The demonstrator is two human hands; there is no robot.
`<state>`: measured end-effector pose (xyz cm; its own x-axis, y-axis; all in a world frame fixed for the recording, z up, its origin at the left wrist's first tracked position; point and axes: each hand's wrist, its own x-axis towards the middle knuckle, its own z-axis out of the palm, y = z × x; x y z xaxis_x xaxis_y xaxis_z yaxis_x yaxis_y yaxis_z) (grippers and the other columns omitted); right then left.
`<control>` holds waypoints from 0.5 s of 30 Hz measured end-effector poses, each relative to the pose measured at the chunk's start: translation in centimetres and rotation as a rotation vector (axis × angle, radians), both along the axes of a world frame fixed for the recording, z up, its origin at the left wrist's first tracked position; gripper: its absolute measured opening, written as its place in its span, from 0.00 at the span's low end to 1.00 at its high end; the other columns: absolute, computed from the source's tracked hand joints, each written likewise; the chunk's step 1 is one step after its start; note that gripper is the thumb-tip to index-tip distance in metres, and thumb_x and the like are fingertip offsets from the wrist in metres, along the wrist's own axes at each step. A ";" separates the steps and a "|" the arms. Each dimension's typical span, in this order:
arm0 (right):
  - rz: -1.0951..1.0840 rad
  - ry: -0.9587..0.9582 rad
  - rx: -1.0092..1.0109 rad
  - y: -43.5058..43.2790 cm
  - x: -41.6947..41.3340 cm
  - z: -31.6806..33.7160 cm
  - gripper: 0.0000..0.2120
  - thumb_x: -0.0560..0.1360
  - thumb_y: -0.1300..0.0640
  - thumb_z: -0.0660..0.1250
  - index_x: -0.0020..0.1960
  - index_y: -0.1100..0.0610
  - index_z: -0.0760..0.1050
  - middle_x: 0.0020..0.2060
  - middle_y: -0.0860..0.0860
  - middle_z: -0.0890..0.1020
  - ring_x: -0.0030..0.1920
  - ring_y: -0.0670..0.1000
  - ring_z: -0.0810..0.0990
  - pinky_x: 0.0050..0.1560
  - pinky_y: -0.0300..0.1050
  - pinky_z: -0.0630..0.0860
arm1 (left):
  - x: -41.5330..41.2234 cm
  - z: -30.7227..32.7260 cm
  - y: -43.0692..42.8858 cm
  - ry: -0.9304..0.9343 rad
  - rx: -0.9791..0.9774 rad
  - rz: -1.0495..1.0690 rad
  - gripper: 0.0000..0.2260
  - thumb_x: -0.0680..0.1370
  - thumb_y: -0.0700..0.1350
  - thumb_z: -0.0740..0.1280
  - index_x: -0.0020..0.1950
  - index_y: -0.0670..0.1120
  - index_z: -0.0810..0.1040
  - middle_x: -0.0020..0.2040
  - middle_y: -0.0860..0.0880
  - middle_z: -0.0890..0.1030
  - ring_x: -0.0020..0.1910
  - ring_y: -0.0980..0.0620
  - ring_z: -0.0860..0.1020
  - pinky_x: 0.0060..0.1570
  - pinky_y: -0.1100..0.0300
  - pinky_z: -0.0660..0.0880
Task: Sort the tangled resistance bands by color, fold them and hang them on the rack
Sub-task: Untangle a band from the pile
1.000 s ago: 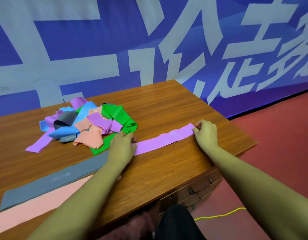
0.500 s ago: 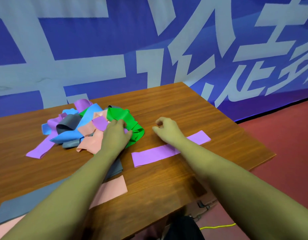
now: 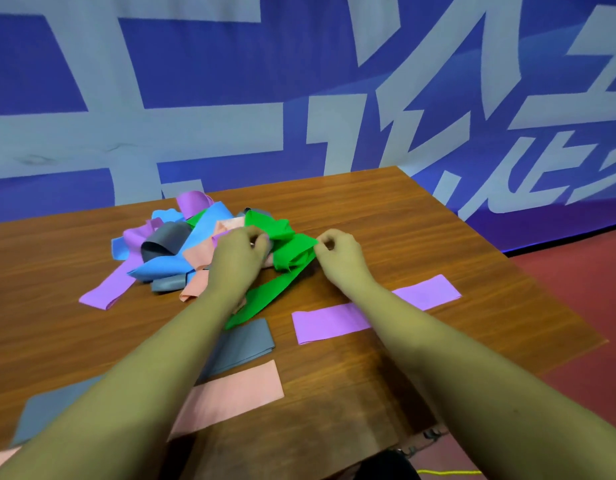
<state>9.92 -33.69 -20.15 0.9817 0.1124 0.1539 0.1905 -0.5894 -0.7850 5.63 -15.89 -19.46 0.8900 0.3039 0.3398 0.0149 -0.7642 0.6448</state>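
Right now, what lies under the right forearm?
A flattened purple band on the wooden table. Both its ends show; the forearm covers its middle, so whether it is one unbroken strip cannot be seen.

green band [image 3: 292,252]: solid bright green. flat purple band [image 3: 329,323]: plain lilac. grey band [image 3: 247,341]: slate grey; pink band [image 3: 237,389]: salmon pink, both unpatterned. pile [image 3: 164,266]: mixed blue, purple, grey, pink. table [image 3: 438,237]: brown wood grain. banner [image 3: 213,64]: deep blue, pale grey characters. floor [image 3: 576,271]: dark red. cable [image 3: 448,472]: yellow.
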 end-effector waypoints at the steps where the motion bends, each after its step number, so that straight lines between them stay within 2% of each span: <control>1: -0.008 -0.017 0.060 -0.1 -0.1 0.6 0.06 0.74 0.61 0.64 0.40 0.52 0.76 0.36 0.49 0.81 0.38 0.50 0.77 0.40 0.41 0.69 | 0.0 0.6 0.5 -0.030 -0.026 0.034 0.09 0.79 0.43 0.63 0.49 0.44 0.83 0.42 0.47 0.82 0.43 0.48 0.77 0.43 0.58 0.69; 4: -0.060 -0.068 0.312 0.0 -0.5 3.1 0.07 0.75 0.63 0.61 0.40 0.54 0.73 0.32 0.50 0.77 0.32 0.47 0.74 0.36 0.44 0.71 | -0.2 1.8 2.2 -0.052 -0.114 0.090 0.09 0.79 0.42 0.62 0.49 0.44 0.82 0.44 0.46 0.84 0.44 0.46 0.81 0.47 0.56 0.75; 6: -0.076 -0.084 0.463 0.2 -1.1 5.4 0.07 0.76 0.66 0.61 0.41 0.57 0.72 0.28 0.49 0.74 0.26 0.41 0.70 0.30 0.39 0.67 | -0.4 2.1 2.9 0.025 -0.158 0.052 0.09 0.79 0.42 0.62 0.51 0.45 0.82 0.45 0.46 0.84 0.44 0.46 0.83 0.51 0.52 0.79; 7: -0.066 -0.095 0.507 0.2 -1.5 6.6 0.08 0.76 0.67 0.61 0.41 0.57 0.71 0.27 0.48 0.73 0.24 0.39 0.68 0.28 0.36 0.65 | -0.7 2.1 2.8 0.088 -0.112 0.017 0.09 0.79 0.43 0.62 0.55 0.45 0.81 0.49 0.45 0.84 0.47 0.45 0.82 0.53 0.52 0.78; 9: -0.011 -0.130 0.523 0.4 -2.4 8.8 0.08 0.77 0.68 0.61 0.42 0.58 0.71 0.26 0.47 0.72 0.22 0.38 0.67 0.25 0.32 0.63 | -1.4 2.5 2.0 0.147 0.035 -0.035 0.14 0.79 0.44 0.64 0.63 0.43 0.78 0.56 0.43 0.81 0.54 0.43 0.79 0.57 0.54 0.74; 11: 0.041 -0.161 0.490 0.5 -3.5 10.6 0.07 0.77 0.69 0.61 0.44 0.60 0.73 0.27 0.47 0.72 0.22 0.37 0.69 0.26 0.29 0.63 | -2.4 3.6 1.0 0.055 0.031 -0.110 0.13 0.79 0.44 0.65 0.62 0.42 0.78 0.58 0.44 0.81 0.55 0.46 0.78 0.55 0.59 0.71; 13: 0.064 -0.187 0.454 0.6 -4.4 12.1 0.06 0.76 0.69 0.61 0.45 0.60 0.75 0.29 0.47 0.74 0.24 0.36 0.71 0.29 0.28 0.65 | -3.5 5.5 -0.1 -0.025 -0.178 -0.209 0.10 0.81 0.47 0.64 0.59 0.45 0.79 0.55 0.49 0.81 0.53 0.51 0.78 0.51 0.67 0.70; 15: 0.084 -0.207 0.446 0.7 -5.2 13.5 0.07 0.76 0.68 0.61 0.45 0.59 0.76 0.30 0.47 0.76 0.26 0.36 0.72 0.31 0.28 0.66 | -4.7 7.5 -1.0 -0.036 -0.562 -0.309 0.08 0.82 0.48 0.62 0.58 0.49 0.78 0.53 0.52 0.82 0.52 0.53 0.80 0.53 0.65 0.74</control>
<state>4.68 -33.00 -6.66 0.9158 0.0684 0.3957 0.4015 -0.1811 -0.8978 0.94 -16.93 -12.00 0.9560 0.1759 0.2349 -0.1813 -0.2754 0.9441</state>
